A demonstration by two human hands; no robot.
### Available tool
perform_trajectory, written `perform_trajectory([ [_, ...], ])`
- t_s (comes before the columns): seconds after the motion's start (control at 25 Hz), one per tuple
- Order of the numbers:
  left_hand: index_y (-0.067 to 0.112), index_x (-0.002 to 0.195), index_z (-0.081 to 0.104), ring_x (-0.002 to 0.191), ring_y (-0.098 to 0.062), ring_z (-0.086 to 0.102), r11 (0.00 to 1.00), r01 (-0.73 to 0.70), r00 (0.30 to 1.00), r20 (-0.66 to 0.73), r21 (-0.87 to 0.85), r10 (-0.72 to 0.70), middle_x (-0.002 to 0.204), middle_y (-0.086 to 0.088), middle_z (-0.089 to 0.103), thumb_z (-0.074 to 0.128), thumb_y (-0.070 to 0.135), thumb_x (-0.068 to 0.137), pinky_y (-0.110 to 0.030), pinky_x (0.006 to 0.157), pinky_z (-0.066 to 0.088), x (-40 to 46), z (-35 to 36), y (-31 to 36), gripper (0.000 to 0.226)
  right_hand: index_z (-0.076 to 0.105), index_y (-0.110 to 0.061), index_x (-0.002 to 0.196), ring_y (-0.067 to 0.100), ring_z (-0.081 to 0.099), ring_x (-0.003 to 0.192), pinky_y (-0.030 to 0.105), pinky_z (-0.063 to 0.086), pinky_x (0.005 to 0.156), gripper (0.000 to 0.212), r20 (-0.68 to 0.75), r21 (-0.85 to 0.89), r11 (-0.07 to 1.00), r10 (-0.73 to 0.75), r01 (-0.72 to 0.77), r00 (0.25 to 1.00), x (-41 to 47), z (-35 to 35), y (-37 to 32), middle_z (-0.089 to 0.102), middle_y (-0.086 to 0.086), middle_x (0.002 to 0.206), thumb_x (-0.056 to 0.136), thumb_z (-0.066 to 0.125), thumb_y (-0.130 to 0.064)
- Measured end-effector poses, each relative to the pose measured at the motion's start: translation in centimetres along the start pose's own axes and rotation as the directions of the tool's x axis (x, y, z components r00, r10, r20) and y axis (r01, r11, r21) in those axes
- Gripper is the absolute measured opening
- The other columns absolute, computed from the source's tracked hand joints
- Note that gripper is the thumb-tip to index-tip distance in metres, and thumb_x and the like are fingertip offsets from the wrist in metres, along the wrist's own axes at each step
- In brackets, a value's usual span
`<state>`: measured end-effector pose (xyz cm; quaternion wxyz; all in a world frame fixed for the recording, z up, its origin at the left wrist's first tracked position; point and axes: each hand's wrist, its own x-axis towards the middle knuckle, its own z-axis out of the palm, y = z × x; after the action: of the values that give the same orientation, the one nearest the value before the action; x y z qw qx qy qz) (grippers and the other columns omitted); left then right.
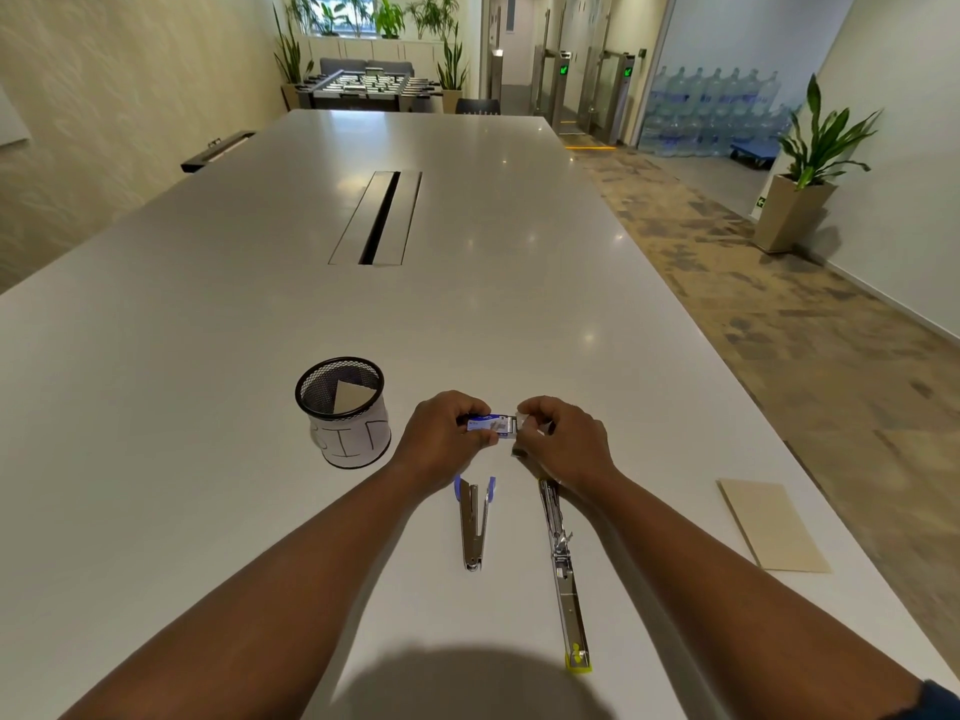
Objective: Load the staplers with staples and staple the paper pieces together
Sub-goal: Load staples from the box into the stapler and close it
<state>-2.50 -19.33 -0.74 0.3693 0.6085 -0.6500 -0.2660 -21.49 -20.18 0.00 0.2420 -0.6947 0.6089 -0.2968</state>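
Loading has begun: the left hand (448, 433) grips a staple box (488, 424) while the right hand (558, 439) pinches its inner tray (511, 426) open above two staplers; next, staples must be lifted out.

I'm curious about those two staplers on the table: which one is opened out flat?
The longer stapler with the yellow end, lying under the right forearm. The shorter stapler with blue trim, to its left, is only partly open.

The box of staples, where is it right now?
In the head view the box of staples is just right of the mesh cup, above the two opened staplers, pinched between the left hand and right hand.
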Motion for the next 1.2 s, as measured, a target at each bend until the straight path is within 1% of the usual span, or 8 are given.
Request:
perform_trajectory([
  [0.16, 0.024, 0.104, 0.074, 0.084, 0.0, 0.065, 1.0, 0.0, 1.0, 0.001, -0.009, 0.0, 0.088, 0.019, 0.065, 0.085, 0.024, 0.077, -0.017, 0.072, 0.051, 0.09, 0.11, -0.04, 0.029, 0.075, -0.035, 0.109, 0.002, 0.061, 0.083, 0.045, 0.044, 0.101, 0.029, 0.004, -0.003, 1.0, 0.013, -0.013, 1.0, 0.39, 0.26, 0.48, 0.076, -0.018, 0.098, 0.091, 0.052, -0.039],
  [0.24, 0.023, 0.104, 0.075, 0.085, 0.0, 0.064, 1.0, -0.008, 1.0, -0.001, -0.006, 0.008, 0.089, 0.018, 0.065, 0.085, 0.025, 0.076, -0.017, 0.072, 0.05, 0.16, 0.16, -0.13, 0.029, 0.075, -0.036, 0.109, 0.001, 0.059, 0.084, 0.042, 0.042, 0.1, 0.026, 0.009, -0.021, 1.0, 0.011, -0.011, 1.0, 0.6, 0.34, 0.63, 0.077, -0.016, 0.105, 0.094, 0.054, -0.037],
  [0.4, 0.023, 0.105, 0.075, 0.086, 0.001, 0.064, 1.0, -0.015, 1.0, -0.006, -0.007, 0.015, 0.09, 0.019, 0.065, 0.085, 0.025, 0.077, -0.016, 0.072, 0.05, 0.16, 0.18, -0.28, 0.03, 0.077, -0.037, 0.104, 0.005, 0.064, 0.09, 0.04, 0.04, 0.098, 0.023, 0.004, -0.004, 0.999, 0.041, -0.041, 0.999, 0.87, 0.43, 0.63, 0.077, -0.016, 0.103, 0.091, 0.057, -0.039],
  [0.56, 0.021, 0.106, 0.075, 0.084, 0.001, 0.063, 0.999, -0.038, 0.999, -0.007, 0.012, 0.039, 0.088, 0.02, 0.064, 0.085, 0.025, 0.077, -0.01, 0.069, 0.047, 0.21, 0.23, -0.34, 0.03, 0.077, -0.037, 0.106, 0.004, 0.063, 0.093, 0.038, 0.034, 0.095, 0.022, 0.006, -0.014, 0.999, 0.048, -0.048, 0.999, 1.03, 0.58, 0.45, 0.077, -0.016, 0.106, 0.092, 0.061, -0.041],
  [0.76, 0.021, 0.105, 0.076, 0.089, -0.007, 0.065, 0.997, -0.069, 0.998, -0.013, 0.016, 0.069, 0.094, 0.011, 0.069, 0.085, 0.025, 0.077, -0.026, 0.077, 0.055, 0.18, 0.17, -0.46, 0.03, 0.076, -0.039, 0.112, 0.008, 0.065, 0.104, 0.04, 0.035, 0.095, 0.025, 0.004, -0.027, 0.999, 0.027, -0.027, 1.0, 1.02, 0.7, 0.46, 0.076, -0.014, 0.113, 0.093, 0.061, -0.043],
  [1.04, 0.021, 0.106, 0.075, 0.091, -0.008, 0.068, 0.999, -0.046, 0.999, -0.001, -0.021, 0.046, 0.095, 0.011, 0.069, 0.086, 0.024, 0.076, -0.03, 0.082, 0.058, 0.19, 0.17, -0.43, 0.031, 0.075, -0.041, 0.109, 0.0, 0.06, 0.09, 0.04, 0.032, 0.096, 0.02, -0.002, 0.004, 1.0, 0.023, -0.023, 1.0, 0.9, 0.74, 0.58, 0.076, -0.02, 0.102, 0.094, 0.061, -0.042],
  [1.12, 0.021, 0.106, 0.076, 0.091, -0.007, 0.068, 0.999, -0.041, 0.999, 0.001, -0.024, 0.041, 0.096, 0.011, 0.069, 0.086, 0.024, 0.076, -0.03, 0.082, 0.058, 0.21, 0.14, -0.39, 0.032, 0.074, -0.041, 0.106, 0.0, 0.06, 0.087, 0.039, 0.033, 0.095, 0.019, -0.009, 0.014, 1.0, 0.021, -0.021, 1.0, 0.83, 0.68, 0.56, 0.075, -0.022, 0.097, 0.093, 0.061, -0.041],
  [1.2, 0.021, 0.107, 0.075, 0.091, -0.007, 0.068, 0.999, -0.035, 0.999, 0.006, -0.033, 0.035, 0.097, 0.01, 0.07, 0.087, 0.024, 0.076, -0.03, 0.082, 0.059, 0.21, 0.12, -0.48, 0.033, 0.074, -0.04, 0.105, 0.002, 0.061, 0.088, 0.039, 0.034, 0.095, 0.018, -0.013, 0.013, 1.0, 0.011, -0.011, 1.0, 0.71, 0.59, 0.45, 0.076, -0.02, 0.098, 0.093, 0.061, -0.04],
])
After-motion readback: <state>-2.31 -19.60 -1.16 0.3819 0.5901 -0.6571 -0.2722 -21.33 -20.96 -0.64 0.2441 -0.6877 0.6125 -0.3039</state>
